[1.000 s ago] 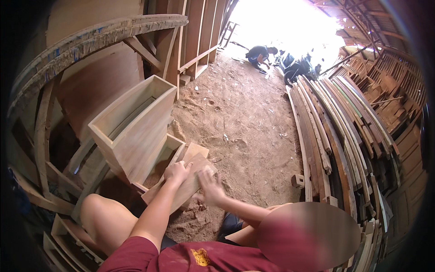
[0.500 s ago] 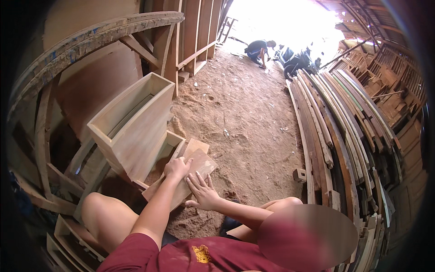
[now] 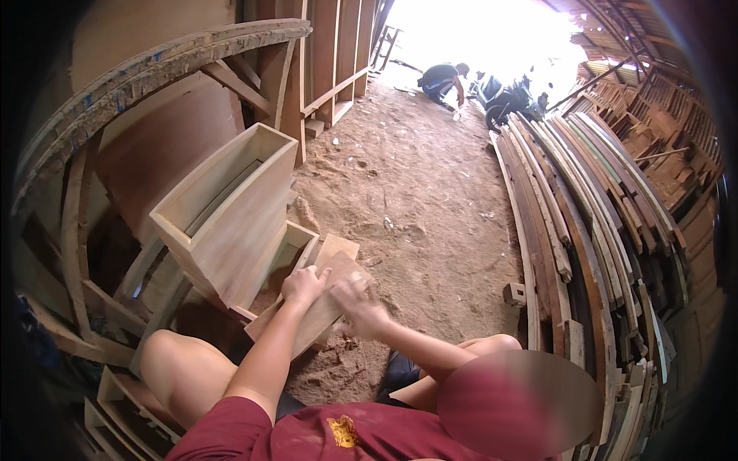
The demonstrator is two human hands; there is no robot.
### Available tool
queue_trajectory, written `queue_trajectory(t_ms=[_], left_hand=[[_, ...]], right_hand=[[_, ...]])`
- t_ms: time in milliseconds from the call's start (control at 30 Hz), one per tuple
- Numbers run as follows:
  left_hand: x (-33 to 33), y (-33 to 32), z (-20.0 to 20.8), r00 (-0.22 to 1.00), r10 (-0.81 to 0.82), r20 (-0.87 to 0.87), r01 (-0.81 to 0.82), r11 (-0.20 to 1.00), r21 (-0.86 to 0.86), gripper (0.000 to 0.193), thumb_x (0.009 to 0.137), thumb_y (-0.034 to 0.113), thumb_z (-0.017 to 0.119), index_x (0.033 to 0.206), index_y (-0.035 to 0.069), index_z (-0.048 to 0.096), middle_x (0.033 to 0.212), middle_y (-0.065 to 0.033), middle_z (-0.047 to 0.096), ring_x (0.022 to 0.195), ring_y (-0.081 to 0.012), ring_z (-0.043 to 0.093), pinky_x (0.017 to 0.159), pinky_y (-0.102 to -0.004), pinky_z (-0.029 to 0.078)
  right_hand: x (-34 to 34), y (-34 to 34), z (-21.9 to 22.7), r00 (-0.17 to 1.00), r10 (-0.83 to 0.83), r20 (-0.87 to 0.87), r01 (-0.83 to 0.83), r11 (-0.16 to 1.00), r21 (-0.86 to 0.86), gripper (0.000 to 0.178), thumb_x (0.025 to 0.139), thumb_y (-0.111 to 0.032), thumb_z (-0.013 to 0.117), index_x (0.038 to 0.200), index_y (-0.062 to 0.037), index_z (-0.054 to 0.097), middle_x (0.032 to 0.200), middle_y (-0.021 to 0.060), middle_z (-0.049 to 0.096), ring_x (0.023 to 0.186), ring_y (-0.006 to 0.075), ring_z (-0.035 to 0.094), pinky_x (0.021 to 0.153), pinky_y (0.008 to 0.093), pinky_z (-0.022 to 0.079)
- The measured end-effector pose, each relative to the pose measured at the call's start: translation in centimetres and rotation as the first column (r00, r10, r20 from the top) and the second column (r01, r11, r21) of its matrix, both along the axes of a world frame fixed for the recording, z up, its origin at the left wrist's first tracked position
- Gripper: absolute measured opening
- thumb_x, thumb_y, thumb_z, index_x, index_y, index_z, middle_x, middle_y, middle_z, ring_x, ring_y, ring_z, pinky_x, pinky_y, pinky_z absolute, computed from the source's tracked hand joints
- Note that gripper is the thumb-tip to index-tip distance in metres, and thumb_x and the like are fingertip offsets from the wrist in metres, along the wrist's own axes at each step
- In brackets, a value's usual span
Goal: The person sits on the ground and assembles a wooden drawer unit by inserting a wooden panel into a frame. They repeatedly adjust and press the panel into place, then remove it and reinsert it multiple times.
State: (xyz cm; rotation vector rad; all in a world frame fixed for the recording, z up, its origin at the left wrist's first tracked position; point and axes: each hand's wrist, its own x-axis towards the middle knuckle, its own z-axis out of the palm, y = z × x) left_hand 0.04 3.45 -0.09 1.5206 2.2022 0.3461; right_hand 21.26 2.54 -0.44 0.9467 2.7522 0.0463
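My left hand [image 3: 304, 284] is closed on the upper left edge of a flat wooden board [image 3: 321, 309], its thumb over the face. The board lies tilted in front of my knees. My right hand [image 3: 361, 305] is at the board's right side, smeared by motion, so its fingers do not show clearly. A second, paler wood piece [image 3: 340, 245] sticks out from under the board's far end. Just left of my left hand, a low wooden box [image 3: 306, 247] is partly hidden by a tall open wooden drawer box [image 3: 244, 227].
Stacked long planks [image 3: 542, 238] line the right side, with a small wood block [image 3: 514, 294] beside them. A wooden trestle [image 3: 161, 77] stands at the left. Sandy ground [image 3: 430, 215] stretches ahead to a crouching person [image 3: 438, 81] and a motorbike [image 3: 503, 100]. More drawer boxes [image 3: 115, 396] sit at lower left.
My right hand has gone from lying spread on the board to a blurred sweep at its right side. My left hand keeps its hold. The far person's posture has shifted slightly.
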Motion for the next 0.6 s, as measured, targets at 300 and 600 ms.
queue_trajectory(t_ms=[300, 600], left_hand=[[0.1, -0.5, 0.3, 1.000, 0.027, 0.014, -0.027, 1.000, -0.002, 0.062, 0.099, 0.066, 0.048, 0.121, 0.013, 0.072, 0.115, -0.0185, 0.075, 0.109, -0.0363, 0.073, 0.090, -0.0499, 0.058], [0.1, -0.2, 0.4, 1.000, 0.025, 0.008, -0.025, 1.000, -0.008, 0.063, 0.099, 0.067, 0.049, 0.120, 0.013, 0.072, 0.115, -0.0191, 0.075, 0.108, -0.0361, 0.073, 0.091, -0.0493, 0.058]], right_hand=[[-1.3, -2.9, 0.3, 0.992, 0.109, -0.057, -0.114, 0.990, -0.084, 0.104, 0.093, -0.084, 0.035, 0.168, -0.0156, 0.008, 0.174, 0.0147, 0.011, 0.160, 0.0386, -0.001, 0.124, 0.0667, -0.005], [-1.2, -0.5, 1.0, 0.993, -0.089, -0.082, 0.086, 0.996, -0.034, 0.107, 0.093, -0.084, 0.035, 0.167, -0.0081, 0.014, 0.173, 0.0174, 0.015, 0.160, 0.0394, 0.002, 0.125, 0.0653, -0.005]])
